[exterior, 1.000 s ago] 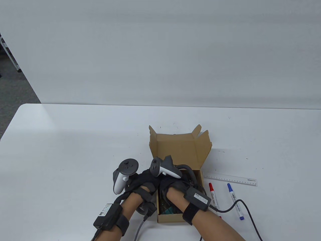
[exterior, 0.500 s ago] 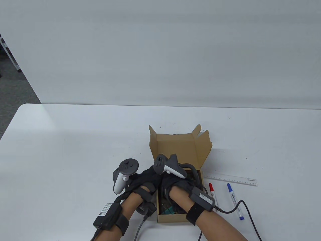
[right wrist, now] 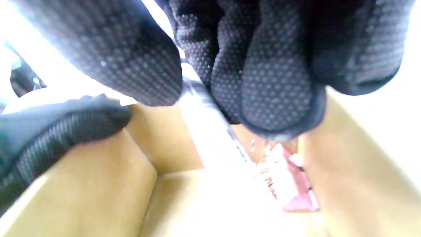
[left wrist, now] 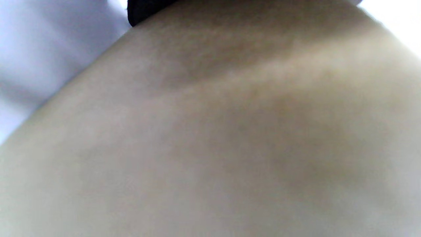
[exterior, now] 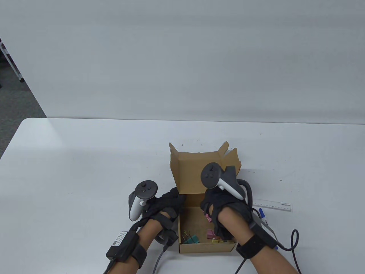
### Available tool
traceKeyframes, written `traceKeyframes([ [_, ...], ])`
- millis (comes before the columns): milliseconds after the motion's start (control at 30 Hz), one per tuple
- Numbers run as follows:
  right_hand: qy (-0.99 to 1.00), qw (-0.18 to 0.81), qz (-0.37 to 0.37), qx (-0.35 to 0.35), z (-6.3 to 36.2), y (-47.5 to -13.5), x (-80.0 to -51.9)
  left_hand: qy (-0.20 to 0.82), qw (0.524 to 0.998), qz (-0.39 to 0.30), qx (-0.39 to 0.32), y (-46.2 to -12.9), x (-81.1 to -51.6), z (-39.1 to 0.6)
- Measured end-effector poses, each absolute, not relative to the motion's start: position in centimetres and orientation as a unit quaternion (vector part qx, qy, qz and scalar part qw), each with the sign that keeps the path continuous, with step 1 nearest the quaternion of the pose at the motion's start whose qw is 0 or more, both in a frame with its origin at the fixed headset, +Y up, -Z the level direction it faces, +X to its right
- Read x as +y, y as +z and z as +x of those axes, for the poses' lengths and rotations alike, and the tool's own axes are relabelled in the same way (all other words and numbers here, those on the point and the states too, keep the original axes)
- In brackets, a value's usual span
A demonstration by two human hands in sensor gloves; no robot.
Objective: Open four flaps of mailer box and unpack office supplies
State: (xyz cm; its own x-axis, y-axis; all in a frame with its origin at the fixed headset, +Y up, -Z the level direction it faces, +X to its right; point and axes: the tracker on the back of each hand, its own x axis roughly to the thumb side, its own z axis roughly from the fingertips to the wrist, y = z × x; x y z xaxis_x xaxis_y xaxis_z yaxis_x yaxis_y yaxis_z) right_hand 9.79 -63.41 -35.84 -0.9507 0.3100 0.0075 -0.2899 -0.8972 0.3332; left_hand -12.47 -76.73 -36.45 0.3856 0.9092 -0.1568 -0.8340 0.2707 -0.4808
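The brown mailer box (exterior: 199,247) stands open near the table's front, its lid flap (exterior: 199,171) upright at the back. My left hand (exterior: 168,203) grips the box's left wall; its glove also shows on the wall in the right wrist view (right wrist: 49,135). My right hand (exterior: 214,212) is above the box's right side, fingers (right wrist: 276,98) closed around a slim whitish item (right wrist: 210,131) that I cannot name. Teal (exterior: 194,239), pink (exterior: 211,233) and yellow (exterior: 218,241) binder clips lie in the box. The left wrist view shows only blurred cardboard (left wrist: 210,138).
A clear ruler (exterior: 275,206) and a blue marker (exterior: 263,215) lie on the white table (exterior: 85,171) right of the box, partly behind my right wrist. A cable (exterior: 293,242) loops from that wrist.
My right hand has risen out of the box and moved right, uncovering the clips inside and hiding the red marker. My left hand has not moved.
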Motion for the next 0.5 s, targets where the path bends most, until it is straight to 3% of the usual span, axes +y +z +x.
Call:
traceKeyframes([
  [167,0.964,0.225,0.003,0.144,14.4,-35.6,-61.8,0.549,0.794,-0.251,-0.075,-36.5,-76.7,-12.5],
  [267,0.968,0.212,-0.024,0.133,17.4,-35.3,-61.6,0.550,0.793,-0.251,-0.075,-36.4,-76.7,-12.5],
  [500,0.964,0.179,-0.116,0.157,24.7,-34.4,-66.2,0.549,0.794,-0.251,-0.075,-36.5,-76.8,-12.5],
])
